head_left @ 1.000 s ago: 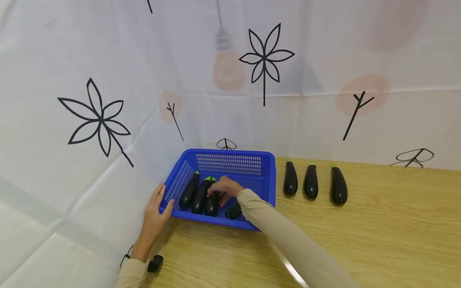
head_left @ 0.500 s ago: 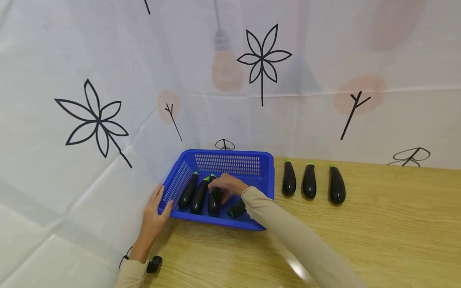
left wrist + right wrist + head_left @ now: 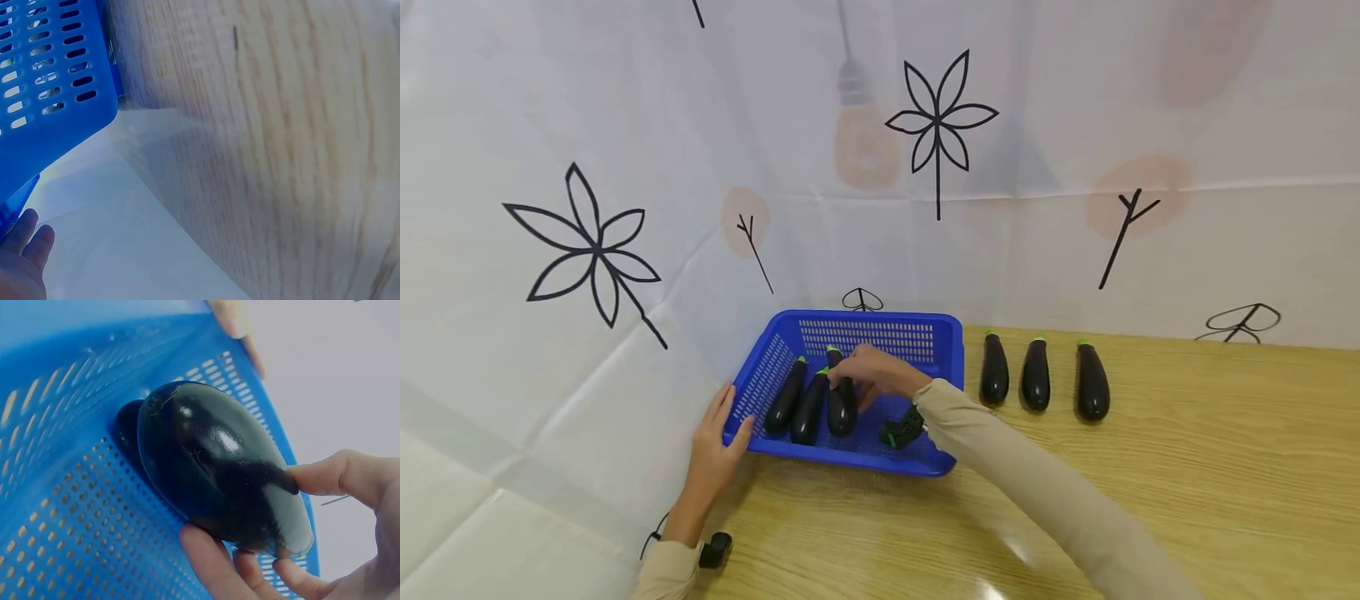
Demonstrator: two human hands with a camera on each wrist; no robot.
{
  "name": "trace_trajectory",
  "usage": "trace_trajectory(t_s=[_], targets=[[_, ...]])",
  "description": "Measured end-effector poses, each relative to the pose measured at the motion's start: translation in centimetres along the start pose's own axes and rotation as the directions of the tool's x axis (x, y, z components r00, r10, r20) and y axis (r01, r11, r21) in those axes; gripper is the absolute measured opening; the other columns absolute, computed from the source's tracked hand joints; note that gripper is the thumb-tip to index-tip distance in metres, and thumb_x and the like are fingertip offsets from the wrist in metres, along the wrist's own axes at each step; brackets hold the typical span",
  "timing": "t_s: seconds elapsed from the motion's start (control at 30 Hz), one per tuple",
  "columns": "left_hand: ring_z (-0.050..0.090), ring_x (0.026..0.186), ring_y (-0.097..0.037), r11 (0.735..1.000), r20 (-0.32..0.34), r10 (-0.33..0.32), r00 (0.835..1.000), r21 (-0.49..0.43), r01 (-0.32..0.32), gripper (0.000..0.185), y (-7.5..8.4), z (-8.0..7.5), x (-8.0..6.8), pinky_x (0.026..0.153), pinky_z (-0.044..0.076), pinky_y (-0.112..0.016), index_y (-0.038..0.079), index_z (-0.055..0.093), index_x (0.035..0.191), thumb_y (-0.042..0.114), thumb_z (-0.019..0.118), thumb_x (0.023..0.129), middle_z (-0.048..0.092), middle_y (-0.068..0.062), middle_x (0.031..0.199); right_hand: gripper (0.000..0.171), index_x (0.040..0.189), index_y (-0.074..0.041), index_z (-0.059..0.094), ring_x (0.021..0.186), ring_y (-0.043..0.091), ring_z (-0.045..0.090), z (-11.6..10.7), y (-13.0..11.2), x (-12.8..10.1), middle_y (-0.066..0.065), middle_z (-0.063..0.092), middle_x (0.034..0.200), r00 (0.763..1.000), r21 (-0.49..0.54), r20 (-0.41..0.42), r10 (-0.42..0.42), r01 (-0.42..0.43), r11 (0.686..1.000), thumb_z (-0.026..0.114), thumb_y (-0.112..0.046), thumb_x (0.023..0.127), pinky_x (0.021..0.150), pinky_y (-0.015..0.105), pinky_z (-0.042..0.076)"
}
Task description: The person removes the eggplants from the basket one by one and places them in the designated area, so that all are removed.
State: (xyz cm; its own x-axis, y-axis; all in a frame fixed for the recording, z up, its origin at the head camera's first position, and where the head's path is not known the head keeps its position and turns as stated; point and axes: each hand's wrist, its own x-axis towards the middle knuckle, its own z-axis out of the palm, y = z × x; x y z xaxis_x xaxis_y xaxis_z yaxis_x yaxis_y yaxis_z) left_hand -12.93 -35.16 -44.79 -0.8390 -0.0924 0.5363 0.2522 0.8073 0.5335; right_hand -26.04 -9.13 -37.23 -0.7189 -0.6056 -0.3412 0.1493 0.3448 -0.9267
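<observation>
While your left hand [image 3: 715, 454] rests with straight, slightly spread fingers against the near left corner of the blue basket [image 3: 880, 327], your right hand [image 3: 876, 375] reaches into that basket from its right side. The right-wrist view shows your right fingers [image 3: 209, 553] and thumb curled round an eggplant [image 3: 219, 472], pinching it near its stem end, with the rounded end pointing toward the basket's perforated floor. From the head view, this held eggplant [image 3: 840, 396] sits inside the basket, just right of two other eggplants [image 3: 797, 404] lying side by side by the basket's left wall. A small black object with green on it [image 3: 904, 427] lies near the basket's front right corner; what it is cannot be told. Right of the basket, well apart from it, three more eggplants [image 3: 1036, 375] lie in a row on the wooden table [image 3: 1187, 483]. Behind the basket hangs a white patterned curtain [image 3: 625, 167].
</observation>
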Motion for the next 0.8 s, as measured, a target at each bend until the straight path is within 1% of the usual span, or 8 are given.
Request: trace_trajectory(t_s=[0.07,0.17,0.33,0.5,0.57,0.7,0.8], targets=[[0.035,0.131,-0.040,1.000,0.002,-0.003,1.000,0.001,0.003,0.060,0.0,0.0,0.0,0.099,0.033,-0.061,-0.004,0.037,0.142,0.015,0.061,0.090,0.035,-0.019,0.147,0.014,0.078,0.001,0.066,0.061,0.030,0.066,-0.2,-0.2,-0.4,0.015,0.066,0.080,1.000,-0.005,0.003,-0.017,0.017,1.000,0.068,-0.014,0.078,0.066,0.048,0.056],[0.034,0.131,-0.041,1.000,-0.004,-0.008,1.000,-0.008,0.008,0.060,0.0,0.0,0.0,0.098,0.033,-0.062,-0.004,0.038,0.142,0.015,0.061,0.090,0.035,-0.019,0.147,0.017,0.083,0.001,0.065,0.062,0.029,0.067,-0.6,-0.4,-1.1,0.015,0.064,0.083,0.999,-0.010,0.008,-0.039,0.039,0.999,0.067,-0.016,0.080,0.070,0.050,0.055],[0.035,0.131,-0.041,1.000,-0.003,0.000,1.000,-0.012,0.000,0.060,0.0,0.1,0.0,0.098,0.032,-0.062,-0.005,0.039,0.141,0.014,0.062,0.090,0.036,-0.019,0.146,0.023,0.095,0.002,0.058,0.064,0.031,0.067,-1.1,-0.7,-2.6,0.017,0.065,0.088,0.998,-0.002,0.005,-0.058,0.058,0.998,0.066,-0.015,0.082,0.070,0.048,0.055],[0.035,0.131,-0.042,1.000,-0.004,0.006,1.000,-0.010,-0.006,0.060,0.0,0.0,0.0,0.099,0.031,-0.062,-0.006,0.039,0.140,0.014,0.063,0.089,0.037,-0.020,0.146,0.025,0.099,0.002,0.056,0.071,0.032,0.067,-1.6,-0.9,-3.7,0.018,0.065,0.090,0.997,0.009,0.007,-0.077,0.077,0.997,0.066,-0.014,0.083,0.070,0.048,0.055],[0.035,0.131,-0.042,1.000,-0.004,0.005,1.000,-0.010,-0.005,0.060,0.0,0.0,0.0,0.099,0.031,-0.062,-0.005,0.039,0.141,0.014,0.063,0.089,0.036,-0.020,0.146,0.026,0.101,0.002,0.055,0.072,0.031,0.067,-1.9,-0.9,-4.1,0.017,0.065,0.091,0.996,0.015,0.007,-0.084,0.084,0.996,0.066,-0.014,0.083,0.068,0.046,0.056],[0.034,0.131,-0.042,1.000,-0.001,-0.001,1.000,-0.007,0.001,0.060,0.0,0.0,0.0,0.099,0.032,-0.063,-0.005,0.038,0.141,0.015,0.062,0.089,0.036,-0.020,0.146,0.034,0.109,0.002,0.050,0.072,0.029,0.067,-2.4,-0.8,-4.8,0.018,0.066,0.093,0.997,0.024,0.005,-0.079,0.079,0.997,0.066,-0.013,0.082,0.065,0.043,0.057],[0.034,0.131,-0.042,1.000,0.005,-0.004,1.000,-0.003,0.004,0.061,0.0,0.0,0.0,0.099,0.031,-0.063,-0.004,0.038,0.142,0.015,0.062,0.090,0.035,-0.020,0.147,0.044,0.118,0.001,0.047,0.070,0.029,0.067,-2.8,-0.6,-5.3,0.018,0.065,0.096,0.998,0.024,-0.010,-0.063,0.063,0.998,0.066,-0.013,0.082,0.067,0.044,0.056]])
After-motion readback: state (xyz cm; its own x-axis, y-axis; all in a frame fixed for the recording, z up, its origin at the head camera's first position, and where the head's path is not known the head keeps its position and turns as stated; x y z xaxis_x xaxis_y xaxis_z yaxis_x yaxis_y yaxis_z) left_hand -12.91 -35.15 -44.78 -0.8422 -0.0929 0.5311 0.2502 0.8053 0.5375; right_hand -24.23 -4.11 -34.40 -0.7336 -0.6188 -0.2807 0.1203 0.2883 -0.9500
